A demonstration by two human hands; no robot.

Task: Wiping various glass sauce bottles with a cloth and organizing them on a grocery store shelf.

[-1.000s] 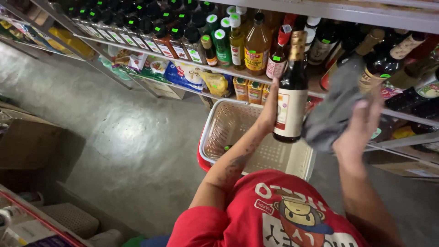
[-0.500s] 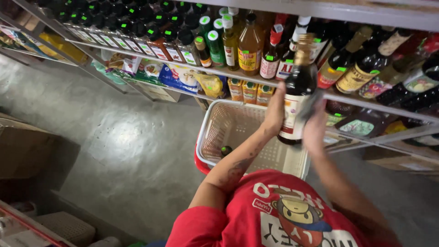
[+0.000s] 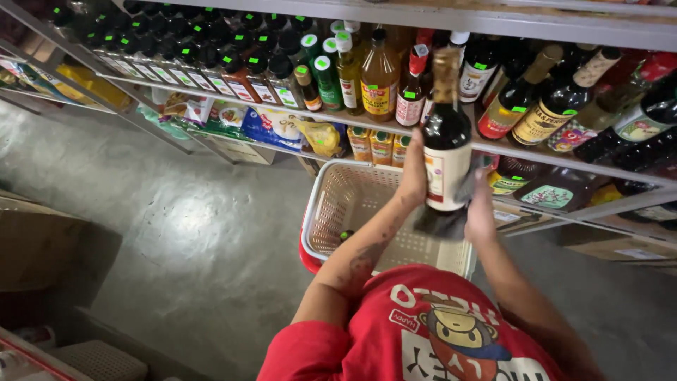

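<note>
Fingers (image 3: 415, 166) on glossy dark glass bottle (image 3: 446, 137), grey cloth (image 3: 443, 219), perforated basket (image 3: 345, 204)

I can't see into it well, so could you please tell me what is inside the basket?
The basket shows one small dark round item on its mesh floor. The far right part is covered by the bottle, cloth and forearms.

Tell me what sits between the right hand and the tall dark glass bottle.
In the head view, a dark grey cloth lies between the right hand and the tall dark glass bottle, pressed against its lower side and base.
</note>
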